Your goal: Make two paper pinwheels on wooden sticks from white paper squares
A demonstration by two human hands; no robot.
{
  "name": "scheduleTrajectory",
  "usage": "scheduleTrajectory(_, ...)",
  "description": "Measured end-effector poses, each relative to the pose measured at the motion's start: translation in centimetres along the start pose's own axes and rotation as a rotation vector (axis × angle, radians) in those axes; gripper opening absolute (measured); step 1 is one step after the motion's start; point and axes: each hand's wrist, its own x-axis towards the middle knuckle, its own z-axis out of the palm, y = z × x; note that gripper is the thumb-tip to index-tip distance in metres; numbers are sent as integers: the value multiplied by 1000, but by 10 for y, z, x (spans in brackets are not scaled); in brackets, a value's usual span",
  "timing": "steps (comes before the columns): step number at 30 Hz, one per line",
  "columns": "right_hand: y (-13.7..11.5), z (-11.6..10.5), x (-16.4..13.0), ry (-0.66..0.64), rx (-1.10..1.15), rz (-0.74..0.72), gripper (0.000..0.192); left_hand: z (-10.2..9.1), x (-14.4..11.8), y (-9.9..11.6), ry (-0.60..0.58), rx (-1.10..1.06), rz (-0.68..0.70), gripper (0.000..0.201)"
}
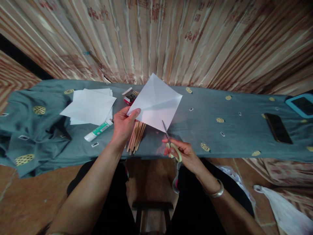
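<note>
My left hand [125, 122] pinches the left corner of a white square sheet of paper [156, 101], thumb on top. Crease lines run across the sheet, which is held above the table. In my right hand [182, 151] is a pair of scissors [178, 156] with pale yellow handles. One blade lies over the paper near its lowest corner; the other blade is hard to make out. Below the sheet's left edge, several thin wooden sticks [135, 138] lie partly covered. A small red open box [129, 99] with dark little pieces sits just behind my left hand.
A stack of white paper [90, 104] lies at the left, a glue stick [97, 131] beside it. Far right are a dark phone [278, 128] and a blue-framed device [302, 103]. A blue-grey cloth [156, 153] covers the narrow table; a curtain [156, 42] hangs behind.
</note>
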Motion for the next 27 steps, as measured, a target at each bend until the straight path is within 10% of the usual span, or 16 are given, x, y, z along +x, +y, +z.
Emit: scheduleTrajectory(27, -1, 0, 1, 24, 21, -36, 38, 3, -7, 0, -69, 57, -75, 21)
